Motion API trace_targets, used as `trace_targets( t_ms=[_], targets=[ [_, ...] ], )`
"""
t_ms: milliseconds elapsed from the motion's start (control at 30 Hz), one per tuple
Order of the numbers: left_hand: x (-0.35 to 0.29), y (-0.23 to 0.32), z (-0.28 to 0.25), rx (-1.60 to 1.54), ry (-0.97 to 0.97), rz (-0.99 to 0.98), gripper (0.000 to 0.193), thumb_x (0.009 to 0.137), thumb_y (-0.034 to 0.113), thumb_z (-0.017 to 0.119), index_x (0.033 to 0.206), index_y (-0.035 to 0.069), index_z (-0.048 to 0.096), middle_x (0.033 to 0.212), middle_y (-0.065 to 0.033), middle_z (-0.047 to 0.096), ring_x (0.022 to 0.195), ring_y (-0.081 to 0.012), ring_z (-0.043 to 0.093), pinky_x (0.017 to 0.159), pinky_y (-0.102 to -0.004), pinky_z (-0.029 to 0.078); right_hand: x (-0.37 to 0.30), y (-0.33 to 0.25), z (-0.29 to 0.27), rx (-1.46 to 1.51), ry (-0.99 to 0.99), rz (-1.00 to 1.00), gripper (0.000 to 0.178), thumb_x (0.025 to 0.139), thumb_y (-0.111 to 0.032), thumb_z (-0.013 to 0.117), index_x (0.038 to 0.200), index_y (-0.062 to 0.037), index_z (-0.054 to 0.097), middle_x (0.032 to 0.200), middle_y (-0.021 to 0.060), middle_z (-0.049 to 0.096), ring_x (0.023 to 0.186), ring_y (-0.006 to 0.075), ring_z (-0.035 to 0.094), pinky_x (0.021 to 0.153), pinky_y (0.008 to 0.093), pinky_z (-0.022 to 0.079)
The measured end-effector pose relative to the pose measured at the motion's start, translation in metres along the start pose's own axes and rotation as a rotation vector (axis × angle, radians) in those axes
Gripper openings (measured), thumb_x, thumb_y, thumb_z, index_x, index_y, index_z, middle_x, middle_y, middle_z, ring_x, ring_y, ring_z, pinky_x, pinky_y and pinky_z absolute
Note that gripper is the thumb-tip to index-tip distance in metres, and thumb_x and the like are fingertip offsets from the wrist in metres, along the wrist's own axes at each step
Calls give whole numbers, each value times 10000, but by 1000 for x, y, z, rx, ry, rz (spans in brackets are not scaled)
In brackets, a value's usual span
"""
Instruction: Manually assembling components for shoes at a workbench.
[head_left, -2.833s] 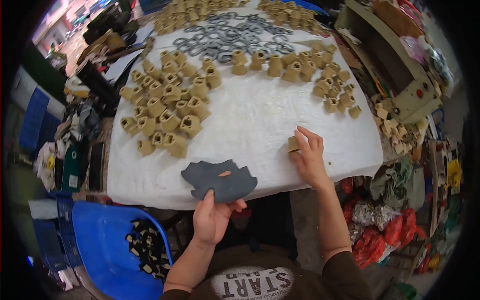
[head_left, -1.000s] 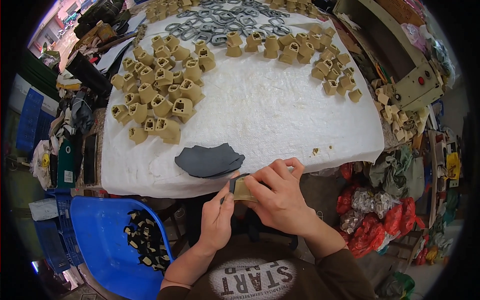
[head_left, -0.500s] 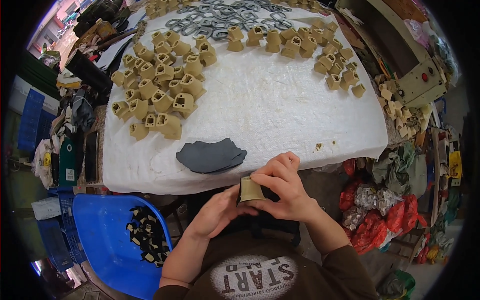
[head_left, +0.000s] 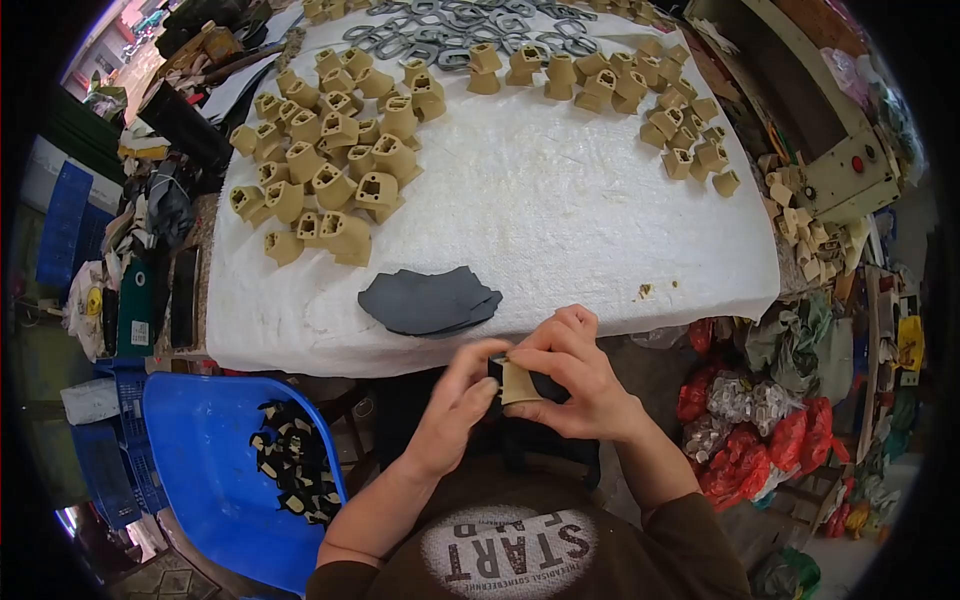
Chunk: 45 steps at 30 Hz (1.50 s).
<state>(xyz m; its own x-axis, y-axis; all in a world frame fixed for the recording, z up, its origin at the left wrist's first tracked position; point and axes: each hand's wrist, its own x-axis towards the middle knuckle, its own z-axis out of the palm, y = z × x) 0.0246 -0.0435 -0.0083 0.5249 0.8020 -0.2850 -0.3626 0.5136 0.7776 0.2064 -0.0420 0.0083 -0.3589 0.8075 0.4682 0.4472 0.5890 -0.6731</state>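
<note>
Small tan moulded block (head_left: 519, 382) pinched just below frame centre in right hand (head_left: 580, 375), left hand (head_left: 455, 405) narrowed on a dark piece at its edge, held off the white table (head_left: 560, 200) rim, liable to drop toward blue bin (head_left: 200, 450) should fingers slip.

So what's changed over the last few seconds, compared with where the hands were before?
The right hand took a tan block off the white cloth and drew it toward the body. The left hand let go of the grey sheet stack and joined it on the block. The tan blocks on the cloth stayed put.
</note>
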Motion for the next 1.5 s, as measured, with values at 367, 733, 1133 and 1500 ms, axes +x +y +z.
trace_targets(
  t_ms=[367, 733, 1133, 1500],
  targets=[
    [-2, -3, -5, 723, 100, 861, 140, 793, 138, 701, 845, 22, 642, 681, -43, 525, 626, -177, 469, 554, -273, 390, -3, 0, 2, 68, 6, 36, 461, 634, -215, 790, 1004, -62, 561, 906, 51, 530, 838, 221, 486, 843, 383, 272],
    [-7, -6, -4, 643, 165, 802, 395, 833, 299, 598, 1056, -15, 511, 910, -96, 541, 802, -188, 513, 746, -311, 434, 0, -4, -3, 10, 6, -26, 481, 566, -138, 770, 1011, -113, 591, 1043, -1, 571, 975, 229, 499, 858, 402, 273],
    [-15, 10, -27, 168, 9, 102, 382, 864, 242, 466, 1117, -44, 488, 953, -120, 625, 826, -162, 607, 753, -285, 491, 3, -50, -26, 661, 120, -43, 659, 839, -582, 516, 1281, -98, 454, 1299, 286, 386, 1035, 380, 518, 930, 486, 371],
    [-21, 10, -15, 165, 118, 214, 490, 822, 318, 516, 1099, -85, 495, 930, -214, 626, 815, -270, 632, 735, -364, 508, -23, -121, -73, 1573, 120, -217, 500, 961, -198, 448, 1407, -278, 237, 1041, 104, 556, 720, 201, 630, 715, 362, 501]
  ],
)
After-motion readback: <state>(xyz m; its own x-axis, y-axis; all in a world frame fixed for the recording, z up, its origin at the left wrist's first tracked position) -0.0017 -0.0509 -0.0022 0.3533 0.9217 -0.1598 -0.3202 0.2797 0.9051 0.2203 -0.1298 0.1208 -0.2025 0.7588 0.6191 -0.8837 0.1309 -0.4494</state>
